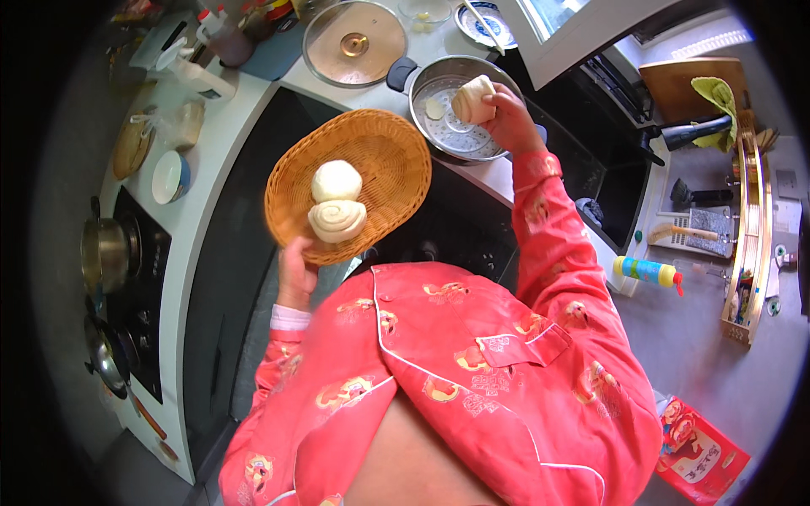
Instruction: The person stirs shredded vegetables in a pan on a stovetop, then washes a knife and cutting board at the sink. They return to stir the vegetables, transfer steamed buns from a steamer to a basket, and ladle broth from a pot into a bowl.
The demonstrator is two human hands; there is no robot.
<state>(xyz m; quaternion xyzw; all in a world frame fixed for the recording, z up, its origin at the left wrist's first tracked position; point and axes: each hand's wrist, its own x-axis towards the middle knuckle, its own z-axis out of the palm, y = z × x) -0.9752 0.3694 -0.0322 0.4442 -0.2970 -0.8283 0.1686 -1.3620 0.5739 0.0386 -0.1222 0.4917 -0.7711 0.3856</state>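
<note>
My left hand [297, 269] grips the near rim of an oval wicker basket [395, 164], held before my body. A round white bun [336, 180] and a white spiral-rolled bun [337, 221] lie touching in it. My right hand [509, 120] holds another rolled bun [473, 100], creamier in tone, above a metal steamer pot [452, 152] on the counter. The pot's perforated inner plate shows a small pale piece [434, 108] lying on it. Part of the plate is hidden by my hand and the bun.
A glass lid [354, 44] rests left of the pot, with a patterned plate [484, 25] behind. Right of the pot is a dark sink [582, 133]. A bowl [171, 177] stands on the left counter, near a hob [149, 253] with a saucepan [107, 255] and a wok [107, 354].
</note>
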